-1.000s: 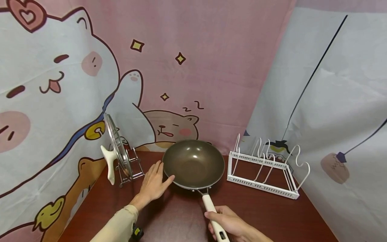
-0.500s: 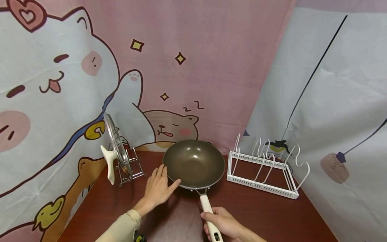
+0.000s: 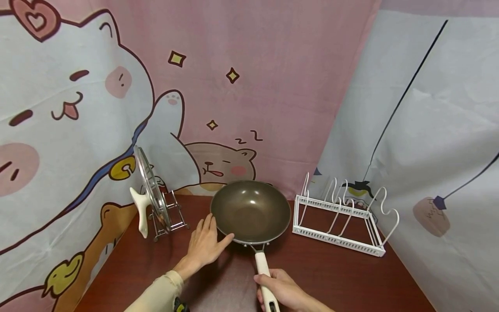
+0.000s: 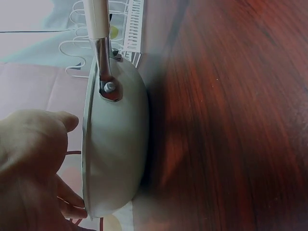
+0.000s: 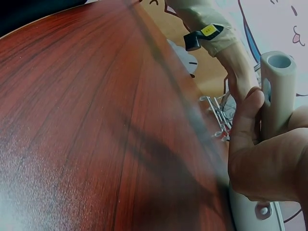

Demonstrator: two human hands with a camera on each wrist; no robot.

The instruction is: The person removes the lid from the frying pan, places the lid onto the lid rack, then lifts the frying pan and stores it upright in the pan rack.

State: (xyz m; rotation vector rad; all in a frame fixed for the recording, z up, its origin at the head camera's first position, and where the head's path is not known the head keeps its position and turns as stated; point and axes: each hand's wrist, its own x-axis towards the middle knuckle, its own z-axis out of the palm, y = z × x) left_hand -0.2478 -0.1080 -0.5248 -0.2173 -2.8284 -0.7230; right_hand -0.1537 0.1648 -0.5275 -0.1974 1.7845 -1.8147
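A brown-lined pan [image 3: 251,211] rests on the table at the middle of the head view, its cream handle [image 3: 262,263] pointing toward the person. My right hand [image 3: 286,289] grips that handle, fingers curled round it. On the pan's left side my left hand [image 3: 203,246] lies with straight, spread fingers, fingertips against the rim. The left wrist view shows the pan's pale outer wall [image 4: 118,144] with the fingertips touching its edge. In the right wrist view the handle's end [image 5: 279,72] sticks up out of the right hand [image 5: 267,159].
At the left of the table [image 3: 234,277], a wire rack [image 3: 175,212] holds an upright glass lid [image 3: 153,190], with a cream handle-like piece [image 3: 142,211] beside it. A white rack [image 3: 335,237] with looped dividers stands on the right. Printed curtains rise behind.
The pan handle and my right hand have swung left; the bowl has shifted very slightly right. My left hand has moved right and a little nearer the person along the rim.
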